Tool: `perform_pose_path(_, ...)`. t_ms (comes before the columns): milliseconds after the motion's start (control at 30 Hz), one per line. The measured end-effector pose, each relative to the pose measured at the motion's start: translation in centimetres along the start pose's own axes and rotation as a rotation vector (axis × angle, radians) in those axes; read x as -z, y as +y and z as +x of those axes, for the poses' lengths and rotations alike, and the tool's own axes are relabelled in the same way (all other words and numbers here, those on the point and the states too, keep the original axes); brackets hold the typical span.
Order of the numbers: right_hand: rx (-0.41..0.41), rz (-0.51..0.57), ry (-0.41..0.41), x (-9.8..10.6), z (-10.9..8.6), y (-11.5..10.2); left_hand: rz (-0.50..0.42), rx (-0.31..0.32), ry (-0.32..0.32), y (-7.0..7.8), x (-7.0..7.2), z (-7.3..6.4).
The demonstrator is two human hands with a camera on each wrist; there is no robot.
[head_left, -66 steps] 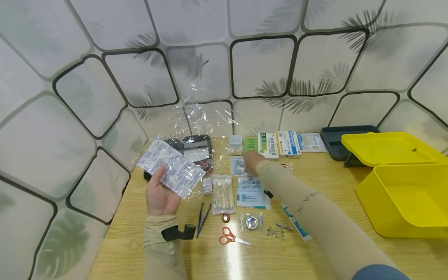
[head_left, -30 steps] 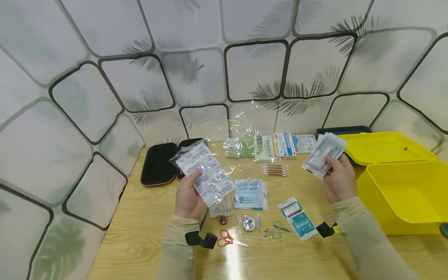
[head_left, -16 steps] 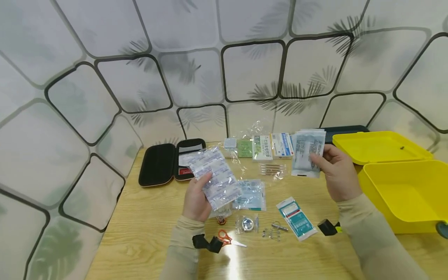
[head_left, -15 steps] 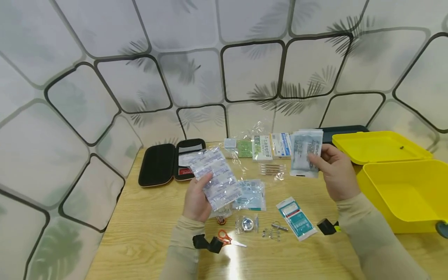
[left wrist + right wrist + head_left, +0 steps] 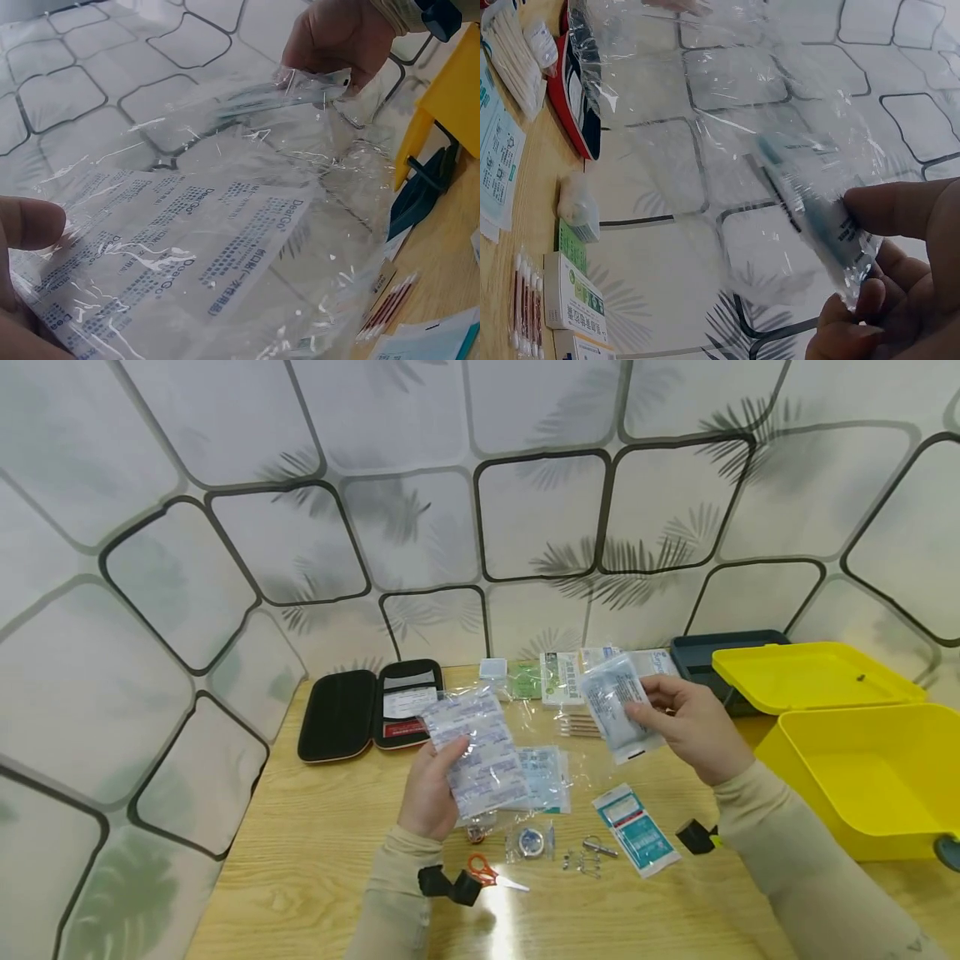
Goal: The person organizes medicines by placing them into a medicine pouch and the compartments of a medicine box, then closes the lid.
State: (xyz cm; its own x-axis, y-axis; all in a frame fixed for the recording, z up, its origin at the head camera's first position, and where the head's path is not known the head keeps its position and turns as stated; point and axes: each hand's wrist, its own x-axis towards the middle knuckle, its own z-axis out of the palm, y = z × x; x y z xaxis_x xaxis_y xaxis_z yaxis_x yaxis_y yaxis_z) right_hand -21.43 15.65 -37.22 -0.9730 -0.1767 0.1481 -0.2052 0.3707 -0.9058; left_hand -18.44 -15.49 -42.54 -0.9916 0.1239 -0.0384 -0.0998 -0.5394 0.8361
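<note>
My left hand (image 5: 433, 785) grips a clear plastic bag (image 5: 349, 247) with white packets (image 5: 480, 752) in it, printed in blue, thumb on top. The bag's loose, crinkled film spreads to the right. My right hand (image 5: 693, 722) pinches a small stack of pale blue-white sachets (image 5: 617, 706) between thumb and fingers, above the table and right of the packets. In the right wrist view, film overlaps these sachets (image 5: 832, 217); whether they are inside the bag I cannot tell. Below lies another pale blue packet (image 5: 546, 777), partly covered by the bag.
An opened black case (image 5: 337, 717) lies at left. Medicine boxes (image 5: 559, 678) and brown swabs (image 5: 579, 725) are at the back. Red-handled scissors (image 5: 483, 870), a tape roll (image 5: 532, 842) and a teal packet (image 5: 636, 831) lie nearer. A yellow box (image 5: 885, 785) stands at right.
My right hand has picked up the sachets from the table's back, carried them right, then brought them back left toward the bag. My left hand has shifted right with the bag.
</note>
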Motion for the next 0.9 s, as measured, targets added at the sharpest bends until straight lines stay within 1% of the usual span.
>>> perform_pose_path(200,-0.008,-0.011,-0.109,0.2,0.1,-0.4,0.016,0.038,-0.027,-0.4,-0.3,-0.1)
perform_pose_path(400,-0.039,-0.007,-0.309,0.3,0.5,-0.5,0.039,0.076,-0.083,-0.7,-0.6,-0.2)
perform_pose_path(467,-0.048,-0.011,-0.361,0.4,0.5,-0.6,0.048,0.079,-0.104,-0.8,-0.6,-0.3)
perform_pose_path(567,-0.058,-0.019,-0.433,0.3,0.4,-0.7,0.068,0.084,-0.112,-0.8,-0.6,-0.4)
perform_pose_path(733,-0.126,0.007,-0.570,-0.6,0.3,-0.6,0.096,0.107,-0.144,-0.9,-0.8,-0.4)
perform_pose_path(800,-0.144,0.042,-0.598,-0.8,0.3,-0.5,0.113,0.106,-0.159,-0.9,-0.8,-0.4)
perform_pose_path(900,-0.138,0.114,-0.591,-0.9,0.4,-0.4,0.147,0.096,-0.195,-0.9,-0.8,-0.5)
